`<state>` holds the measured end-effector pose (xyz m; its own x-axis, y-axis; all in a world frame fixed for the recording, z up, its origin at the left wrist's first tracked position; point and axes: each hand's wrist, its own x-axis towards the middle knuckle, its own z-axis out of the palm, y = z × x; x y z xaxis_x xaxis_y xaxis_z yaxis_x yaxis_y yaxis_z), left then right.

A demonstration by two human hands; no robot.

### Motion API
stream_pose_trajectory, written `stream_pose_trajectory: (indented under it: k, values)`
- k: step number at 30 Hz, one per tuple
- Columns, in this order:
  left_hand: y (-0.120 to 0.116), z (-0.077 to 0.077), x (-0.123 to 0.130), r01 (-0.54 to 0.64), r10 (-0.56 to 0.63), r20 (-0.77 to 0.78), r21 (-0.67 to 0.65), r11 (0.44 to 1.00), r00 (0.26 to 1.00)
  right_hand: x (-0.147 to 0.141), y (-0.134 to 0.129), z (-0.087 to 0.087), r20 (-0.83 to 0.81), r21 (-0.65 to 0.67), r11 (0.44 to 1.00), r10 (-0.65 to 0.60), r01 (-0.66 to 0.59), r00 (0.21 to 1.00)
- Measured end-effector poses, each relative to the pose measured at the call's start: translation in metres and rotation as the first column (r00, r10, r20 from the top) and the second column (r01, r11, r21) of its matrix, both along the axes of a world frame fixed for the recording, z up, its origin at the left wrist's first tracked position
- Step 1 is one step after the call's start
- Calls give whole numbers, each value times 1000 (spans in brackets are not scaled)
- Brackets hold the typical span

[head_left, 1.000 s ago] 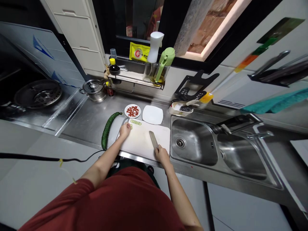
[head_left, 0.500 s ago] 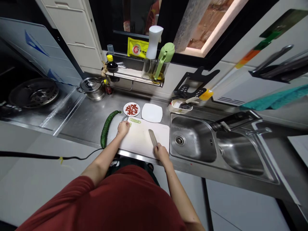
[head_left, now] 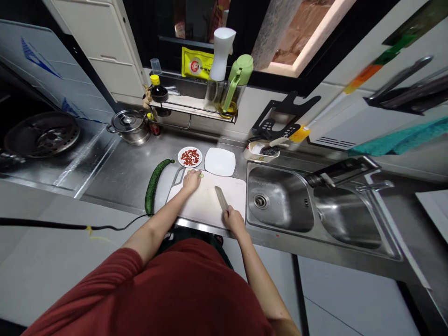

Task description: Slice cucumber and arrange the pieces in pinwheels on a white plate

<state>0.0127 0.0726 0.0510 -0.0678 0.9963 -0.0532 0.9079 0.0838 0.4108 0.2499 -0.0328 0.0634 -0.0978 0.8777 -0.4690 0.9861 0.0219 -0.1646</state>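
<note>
A white cutting board (head_left: 210, 205) lies on the steel counter in front of me. My left hand (head_left: 192, 181) rests at the board's far edge, fingers curled over the cucumber slices (head_left: 200, 175), most of which it hides. My right hand (head_left: 234, 221) grips the handle of a knife (head_left: 221, 198), whose blade lies flat on the board, pointing away from me. A whole cucumber (head_left: 154, 185) lies on the counter just left of the board.
A small plate of red pieces (head_left: 190, 157) and an empty white plate (head_left: 220, 162) sit behind the board. A double sink (head_left: 280, 200) lies to the right. A lidded pot (head_left: 128, 126), a stove (head_left: 38, 135) and a shelf of bottles (head_left: 196, 105) stand farther back.
My left hand has moved right along the board's far edge and now covers the cucumber slices. My right hand and the knife have stayed where they were.
</note>
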Motion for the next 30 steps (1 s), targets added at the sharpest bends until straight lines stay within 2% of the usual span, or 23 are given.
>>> stream_pose_trajectory:
  k: [5, 8, 19, 25, 30]
  values:
    - [10, -1, 7, 53, -60, -114, -68, 996, 992, -1, -1, 1, 13, 10, 1000, -6, 6, 1000]
    - [12, -2, 7, 83, -92, -154, -63, 995, 984, -1, -1, 2, 14, 3, 1000, -13, 13, 1000]
    - [10, 1, 6, 103, -108, -158, -44, 994, 981, -1, 0, 2, 18, 3, 1000, -13, 13, 1000]
    - [9, 4, 9, 68, -69, -76, -10, 998, 995, -3, 0, 9, 22, -11, 1000, -3, 3, 1000]
    - [6, 8, 12, -51, 57, 92, -68, 996, 994, -5, 1, 13, 29, -29, 1000, -8, 9, 1000]
